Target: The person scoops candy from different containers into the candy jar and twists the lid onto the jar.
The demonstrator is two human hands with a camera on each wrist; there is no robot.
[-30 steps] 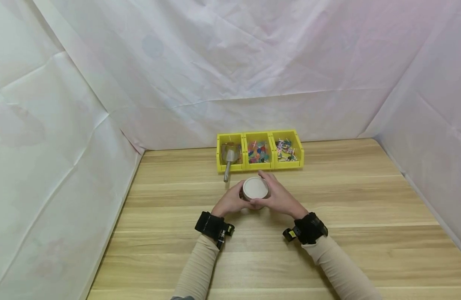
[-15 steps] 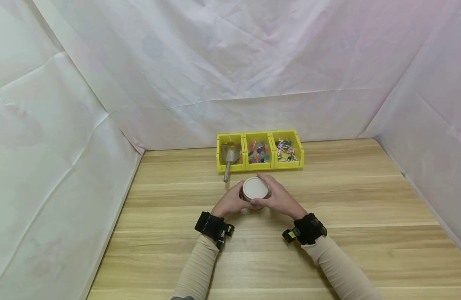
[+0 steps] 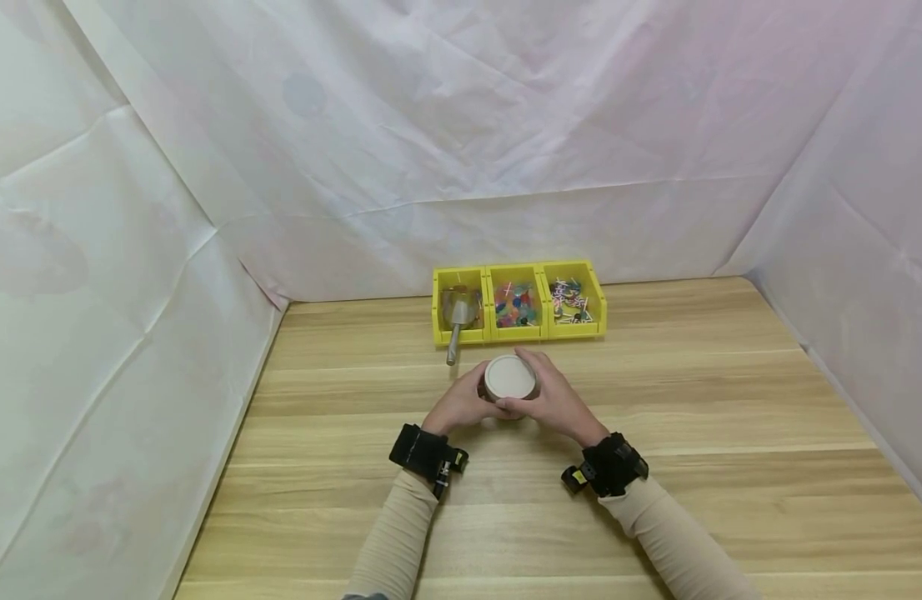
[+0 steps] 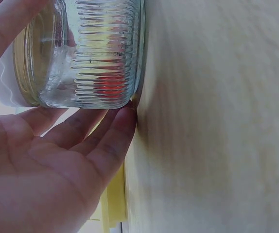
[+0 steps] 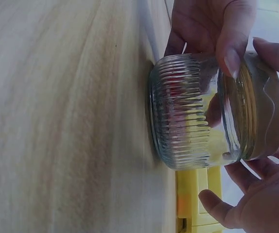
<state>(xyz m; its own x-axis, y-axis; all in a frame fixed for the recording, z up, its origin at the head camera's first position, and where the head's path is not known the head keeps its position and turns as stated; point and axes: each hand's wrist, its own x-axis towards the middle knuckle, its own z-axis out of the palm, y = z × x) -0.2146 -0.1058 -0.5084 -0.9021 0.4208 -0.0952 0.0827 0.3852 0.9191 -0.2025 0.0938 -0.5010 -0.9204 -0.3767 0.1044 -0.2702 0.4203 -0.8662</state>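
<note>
A clear ribbed glass jar (image 5: 183,116) stands upright on the wooden table, topped by a round pale lid (image 3: 510,377). My left hand (image 3: 459,403) holds the jar from the left, its thumb on the glass near the neck and its fingers round the far side. From the right, my right hand (image 3: 557,398) grips the lid between thumb and fingers. In the left wrist view, red and yellow colours show through the ribbed glass (image 4: 105,58); I cannot tell whether they lie inside or behind it.
Behind the jar stand three joined yellow bins (image 3: 518,335) with small colourful items. A metal scoop (image 3: 455,333) leans in the left bin, its handle sticking out over the front. White cloth (image 3: 461,142) walls off the back and sides of the table (image 3: 341,500).
My right wrist has swung slightly left and nearer to me, and its fingers have shifted a little round the lid. My left hand and the jar stay in place.
</note>
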